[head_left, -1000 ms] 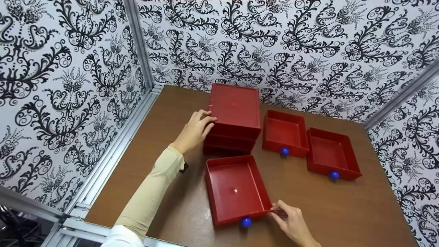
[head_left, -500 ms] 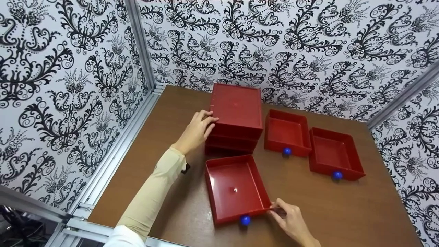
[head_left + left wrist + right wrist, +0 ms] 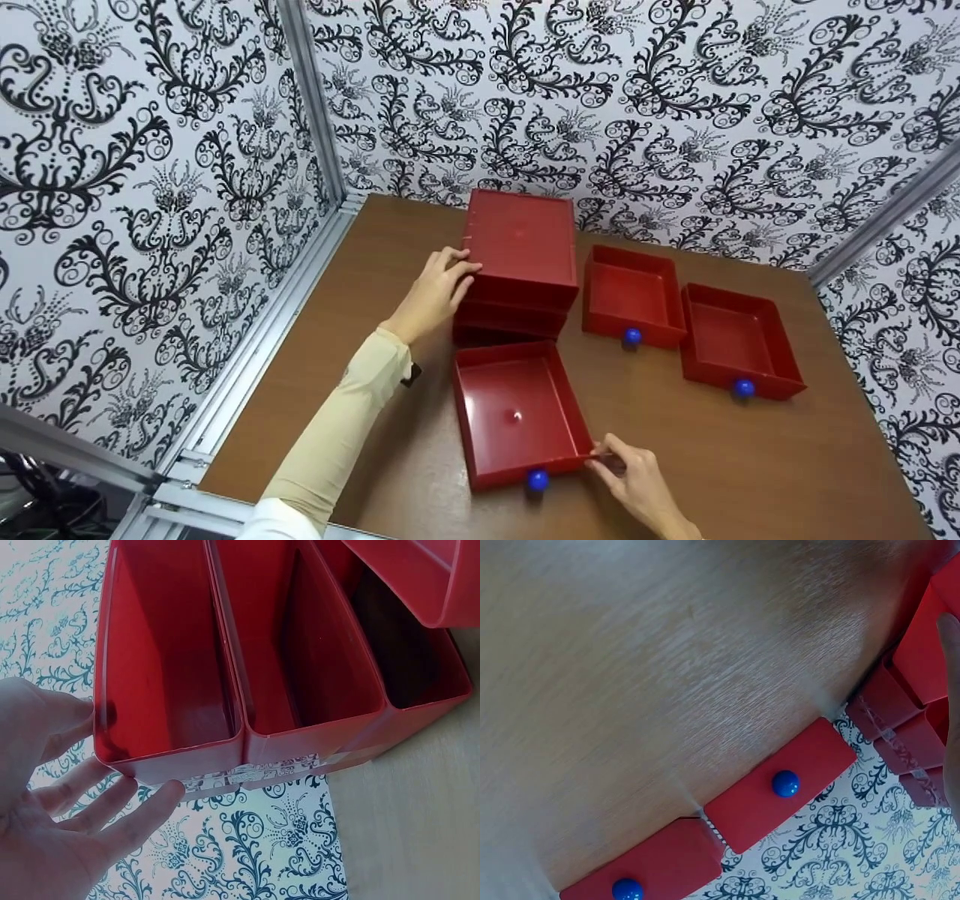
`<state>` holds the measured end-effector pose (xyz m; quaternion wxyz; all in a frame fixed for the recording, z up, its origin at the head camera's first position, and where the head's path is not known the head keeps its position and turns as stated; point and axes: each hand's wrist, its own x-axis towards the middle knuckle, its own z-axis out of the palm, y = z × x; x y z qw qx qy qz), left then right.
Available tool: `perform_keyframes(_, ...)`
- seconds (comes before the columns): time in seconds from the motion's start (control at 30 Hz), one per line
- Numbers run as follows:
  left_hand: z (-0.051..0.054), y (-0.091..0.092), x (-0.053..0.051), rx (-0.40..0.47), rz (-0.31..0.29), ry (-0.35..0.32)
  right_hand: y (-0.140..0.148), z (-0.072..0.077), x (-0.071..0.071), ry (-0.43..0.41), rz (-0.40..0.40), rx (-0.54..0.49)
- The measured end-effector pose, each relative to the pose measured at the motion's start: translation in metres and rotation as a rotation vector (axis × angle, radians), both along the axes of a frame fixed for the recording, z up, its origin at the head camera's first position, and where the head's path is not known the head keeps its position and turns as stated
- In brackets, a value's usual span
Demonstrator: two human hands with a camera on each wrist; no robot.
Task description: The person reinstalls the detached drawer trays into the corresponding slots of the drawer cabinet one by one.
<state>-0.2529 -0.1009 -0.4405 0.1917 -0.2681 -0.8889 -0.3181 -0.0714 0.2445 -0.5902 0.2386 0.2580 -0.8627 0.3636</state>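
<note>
My left hand (image 3: pixel 433 296) rests on the upper left front corner of a red cabinet (image 3: pixel 519 234). Its fingers (image 3: pixel 139 817) spread along the cabinet's side in the left wrist view. Three open compartments are stacked in the cabinet. A red drawer (image 3: pixel 517 409) with a blue knob (image 3: pixel 537 481) lies before the lowest compartment, slightly askew; its back edge is close to the opening. In the left wrist view, the drawer (image 3: pixel 420 577) overlaps part of that opening. My right hand (image 3: pixel 637 480) pinches the drawer's right front corner.
Two more red drawers, one nearer the cabinet (image 3: pixel 634 294) and one farther right (image 3: pixel 735 337), sit on the brown table (image 3: pixel 690 457), blue knobs facing front. Patterned walls (image 3: pixel 540 97) and metal frame bars (image 3: pixel 247 337) border the table.
The drawer in my right hand has shifted slightly toward the cabinet. My left hand keeps its place on the cabinet corner. The head view has tilted a little.
</note>
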Motion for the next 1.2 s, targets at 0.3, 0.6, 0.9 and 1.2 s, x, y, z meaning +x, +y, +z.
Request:
perform_keyframes(0.3, -0.002, 0.000, 0.001, 0.022, 0.000, -0.001, -0.002, -0.003, -0.004, -0.014, -0.026, -0.017)
perform_keyframes(0.6, -0.001, 0.001, 0.002, 0.013, 0.005, -0.004, -0.009, -0.006, -0.006, -0.038, -0.053, -0.063)
perform_keyframes(0.9, -0.001, 0.001, 0.002, 0.023, -0.001, -0.002, -0.017, -0.007, -0.009, -0.023, -0.084, -0.068)
perform_keyframes(1.2, -0.002, 0.000, 0.002, 0.012, -0.018, 0.018, -0.028, -0.005, -0.008, -0.044, -0.127, -0.040)
